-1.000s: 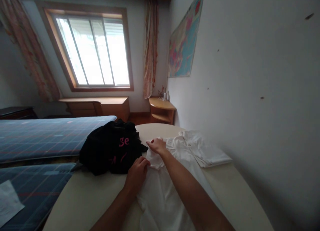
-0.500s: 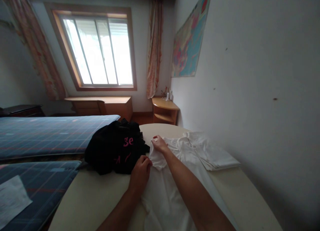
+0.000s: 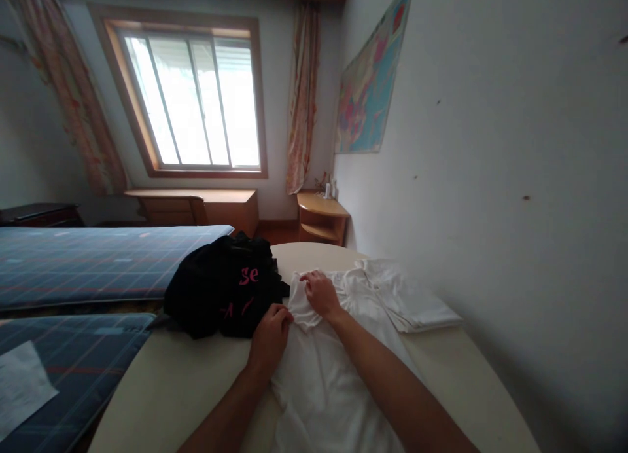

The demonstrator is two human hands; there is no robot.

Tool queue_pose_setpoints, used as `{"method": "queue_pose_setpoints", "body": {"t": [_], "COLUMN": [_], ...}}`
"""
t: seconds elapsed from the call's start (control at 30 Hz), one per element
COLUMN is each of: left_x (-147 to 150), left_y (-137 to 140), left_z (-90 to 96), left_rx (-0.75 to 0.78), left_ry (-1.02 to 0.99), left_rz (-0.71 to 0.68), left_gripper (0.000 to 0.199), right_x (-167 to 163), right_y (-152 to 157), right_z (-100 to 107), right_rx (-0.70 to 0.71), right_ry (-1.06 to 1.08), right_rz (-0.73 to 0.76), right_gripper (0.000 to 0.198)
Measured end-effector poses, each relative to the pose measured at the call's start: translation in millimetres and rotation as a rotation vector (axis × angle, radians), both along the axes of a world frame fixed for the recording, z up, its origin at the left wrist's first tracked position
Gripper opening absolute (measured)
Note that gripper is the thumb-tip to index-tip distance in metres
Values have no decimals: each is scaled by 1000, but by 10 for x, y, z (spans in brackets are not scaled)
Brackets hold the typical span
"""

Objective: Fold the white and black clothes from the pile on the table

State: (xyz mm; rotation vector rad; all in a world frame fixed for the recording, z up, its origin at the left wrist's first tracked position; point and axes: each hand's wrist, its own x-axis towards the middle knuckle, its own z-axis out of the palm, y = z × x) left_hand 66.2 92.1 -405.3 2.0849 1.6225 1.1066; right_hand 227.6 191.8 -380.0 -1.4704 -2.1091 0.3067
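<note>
A white garment (image 3: 333, 368), perhaps a shirt, lies spread on a round pale table (image 3: 196, 387), with a flap folded across its upper part. At the flap's left edge, my left hand (image 3: 269, 332) is closed, its fingertips pinching the cloth. Over the top of the flap rests my right hand (image 3: 321, 294), fingers bent a little and apart, with no cloth gripped that I can see. A folded white garment (image 3: 417, 302) sits just right of the spread one. Close to my left hand is a heap of black clothing (image 3: 210, 296) with pink lettering.
Left of the table are blue plaid mattresses (image 3: 98, 263), one with a white paper (image 3: 24, 381) on it. A white wall (image 3: 515, 256) rises close on the right. Beyond the table stand a wooden desk (image 3: 230, 207) and a corner shelf (image 3: 324, 207).
My right hand has let go of the flap's upper left corner and moved slightly right, its fingers loosening over the cloth. My left hand stays at the left edge.
</note>
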Motion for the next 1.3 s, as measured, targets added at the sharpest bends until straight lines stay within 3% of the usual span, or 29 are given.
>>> {"method": "queue_pose_setpoints", "body": {"t": [0.13,0.27,0.37,0.53,0.67,0.87,1.07,1.3], "left_x": [13,11,3,9,35,12,5,21], "left_y": [-19,-16,-9,-5,2,46,93,84], "left_z": [27,16,2,8,-1,-73,-91,-169], "left_rx": [10,9,11,20,34,23,16,60], "left_ry": [35,78,97,83,61,53,26,29], "left_rz": [7,19,21,29,87,108,80,65], "left_gripper": [23,23,24,25,16,20,21,32], "right_x": [-48,-126,-158,-130,-53,81,289,303], "right_y": [-158,-183,-179,-221,-275,-436,-578,-380], "right_z": [-46,-115,-123,-120,-115,-6,-96,-158], "right_rx": [-4,-79,-146,-134,-176,13,-231,-252], "right_ry": [-93,-201,-254,-251,-297,-255,-303,-305], "right_rz": [161,215,174,104,134,33,-104,-110], "right_gripper": [35,53,63,56,60,48,69,73]}}
